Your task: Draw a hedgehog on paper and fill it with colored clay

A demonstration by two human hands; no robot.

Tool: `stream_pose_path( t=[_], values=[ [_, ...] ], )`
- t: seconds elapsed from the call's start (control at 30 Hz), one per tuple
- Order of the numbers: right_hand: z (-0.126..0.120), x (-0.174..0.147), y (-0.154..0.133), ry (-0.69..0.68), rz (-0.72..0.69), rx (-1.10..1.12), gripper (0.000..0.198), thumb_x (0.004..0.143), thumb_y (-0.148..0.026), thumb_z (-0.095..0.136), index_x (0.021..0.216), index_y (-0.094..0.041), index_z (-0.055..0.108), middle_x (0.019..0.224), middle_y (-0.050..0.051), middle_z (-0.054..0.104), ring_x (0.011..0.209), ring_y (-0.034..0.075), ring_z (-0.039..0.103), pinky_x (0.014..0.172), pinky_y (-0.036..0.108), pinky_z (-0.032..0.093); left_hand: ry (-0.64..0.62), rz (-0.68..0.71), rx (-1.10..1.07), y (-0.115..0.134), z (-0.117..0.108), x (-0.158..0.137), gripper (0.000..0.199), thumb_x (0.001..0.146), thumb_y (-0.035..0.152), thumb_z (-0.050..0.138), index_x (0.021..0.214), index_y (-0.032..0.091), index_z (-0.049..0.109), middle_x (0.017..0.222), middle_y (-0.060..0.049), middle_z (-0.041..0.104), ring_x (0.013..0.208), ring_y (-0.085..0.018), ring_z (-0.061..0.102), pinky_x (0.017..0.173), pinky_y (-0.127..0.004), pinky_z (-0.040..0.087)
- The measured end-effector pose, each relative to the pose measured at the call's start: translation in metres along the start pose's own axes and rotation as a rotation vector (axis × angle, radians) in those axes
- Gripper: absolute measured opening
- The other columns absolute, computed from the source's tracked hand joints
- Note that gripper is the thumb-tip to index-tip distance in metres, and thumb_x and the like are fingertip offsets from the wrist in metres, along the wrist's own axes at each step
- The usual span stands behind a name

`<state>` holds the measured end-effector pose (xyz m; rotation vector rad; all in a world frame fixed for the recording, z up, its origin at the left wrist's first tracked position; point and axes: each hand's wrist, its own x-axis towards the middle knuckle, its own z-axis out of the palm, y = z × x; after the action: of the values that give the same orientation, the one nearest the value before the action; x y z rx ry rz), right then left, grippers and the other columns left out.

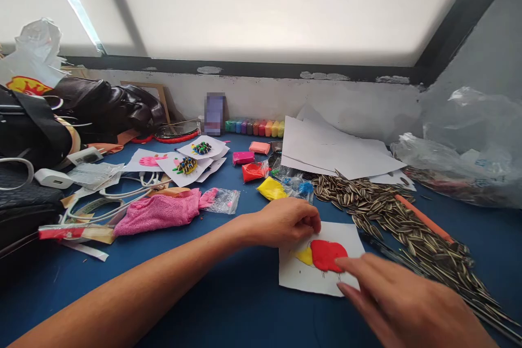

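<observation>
A small white paper card (291,278) lies on the blue table in front of me. It bears a flat patch of red modelling clay (326,254) with a smaller yellow clay piece (304,255) joined on its left, over thin drawn lines. My left hand (285,222) rests at the card's upper left edge, its fingers curled under; the fingertips are hidden, so anything in them cannot be seen. From the lower right reaches my right hand (397,296). Its forefinger touches the right edge of the red clay, and the thumb is spread apart below, over the card.
Sunflower seeds (391,217) are heaped right, with an orange stick (424,218) on them. Behind lie white sheets (334,144), yellow clay (271,188) and red clay packs (255,172). A pink cloth (159,212), cables and bags (36,130) crowd the left.
</observation>
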<state>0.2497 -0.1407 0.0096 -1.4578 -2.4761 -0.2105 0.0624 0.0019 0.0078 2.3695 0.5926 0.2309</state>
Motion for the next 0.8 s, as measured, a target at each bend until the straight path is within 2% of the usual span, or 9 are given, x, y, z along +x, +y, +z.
stream_pose_path(
  t=[0.07,0.13,0.2,0.33,0.47,0.57,0.63,0.7,0.8],
  values=[
    [0.000,0.012,0.002,0.089,0.046,0.049,0.019,0.095,-0.027,0.045,0.086,-0.024,0.061,0.079,0.003,0.065,0.065,0.017,0.065,0.056,0.027,0.048,0.008,0.008,-0.005,-0.001,0.001,0.000,0.021,0.083,0.005,0.051,0.092,0.014,0.068,0.093,-0.003,0.068,0.084,-0.014,0.060,0.074,-0.022,0.044],
    [0.006,0.018,0.006,0.113,0.078,0.110,0.013,0.092,-0.033,0.053,0.090,-0.023,0.060,0.097,0.007,0.065,0.084,0.022,0.066,0.069,0.032,0.052,0.007,0.011,-0.009,-0.002,0.001,0.000,0.022,0.083,0.005,0.050,0.092,0.015,0.068,0.093,-0.003,0.068,0.085,-0.014,0.060,0.075,-0.022,0.044],
    [0.016,0.019,0.010,0.145,0.109,0.125,0.015,0.088,-0.038,0.058,0.090,-0.023,0.060,0.106,0.009,0.063,0.094,0.025,0.064,0.077,0.037,0.053,-0.002,0.015,-0.006,-0.001,0.001,0.000,0.024,0.081,0.004,0.050,0.093,0.016,0.067,0.093,-0.002,0.068,0.084,-0.014,0.060,0.074,-0.022,0.044],
    [0.029,0.016,0.013,0.172,0.130,0.132,0.015,0.087,-0.038,0.061,0.092,-0.023,0.060,0.111,0.010,0.061,0.099,0.026,0.062,0.082,0.041,0.052,-0.049,0.030,-0.004,0.001,-0.004,-0.001,0.031,0.080,0.000,0.047,0.098,0.015,0.067,0.094,-0.003,0.066,0.084,-0.014,0.058,0.074,-0.023,0.045],
    [0.029,0.017,0.013,0.186,0.128,0.148,0.016,0.087,-0.039,0.061,0.090,-0.023,0.061,0.109,0.009,0.061,0.097,0.026,0.063,0.079,0.040,0.054,-0.156,0.041,-0.060,0.001,-0.015,-0.004,0.039,0.078,-0.005,0.044,0.105,0.013,0.065,0.105,-0.006,0.066,0.094,-0.015,0.058,0.082,-0.025,0.045],
    [0.027,0.018,0.014,0.172,0.143,0.156,0.019,0.087,-0.042,0.061,0.091,-0.023,0.061,0.110,0.009,0.061,0.100,0.026,0.063,0.080,0.040,0.054,-0.248,0.044,-0.081,0.001,-0.022,-0.006,0.031,0.081,0.012,0.062,0.112,0.014,0.062,0.108,-0.006,0.063,0.094,-0.016,0.057,0.080,-0.026,0.046],
    [0.027,0.018,0.014,0.168,0.146,0.161,0.022,0.086,-0.044,0.062,0.094,-0.023,0.062,0.111,0.010,0.062,0.102,0.026,0.063,0.081,0.039,0.054,-0.255,0.036,-0.035,0.002,-0.022,-0.008,0.047,0.072,0.026,0.077,0.115,0.016,0.059,0.109,-0.005,0.059,0.097,-0.019,0.055,0.081,-0.027,0.046],
    [0.028,0.017,0.014,0.169,0.146,0.163,0.024,0.085,-0.045,0.063,0.096,-0.024,0.062,0.113,0.010,0.062,0.102,0.027,0.063,0.081,0.040,0.054,-0.239,0.025,0.032,0.004,-0.020,-0.008,0.059,0.064,0.031,0.082,0.115,0.017,0.056,0.109,-0.005,0.057,0.100,-0.021,0.053,0.083,-0.029,0.044],
    [0.030,0.016,0.013,0.171,0.165,0.171,0.021,0.085,-0.043,0.064,0.095,-0.025,0.062,0.114,0.009,0.062,0.103,0.027,0.063,0.083,0.042,0.053,-0.238,0.018,0.088,0.008,-0.015,-0.007,0.062,0.061,0.029,0.084,0.115,0.016,0.053,0.109,-0.005,0.056,0.102,-0.021,0.051,0.086,-0.029,0.042]
  ],
)
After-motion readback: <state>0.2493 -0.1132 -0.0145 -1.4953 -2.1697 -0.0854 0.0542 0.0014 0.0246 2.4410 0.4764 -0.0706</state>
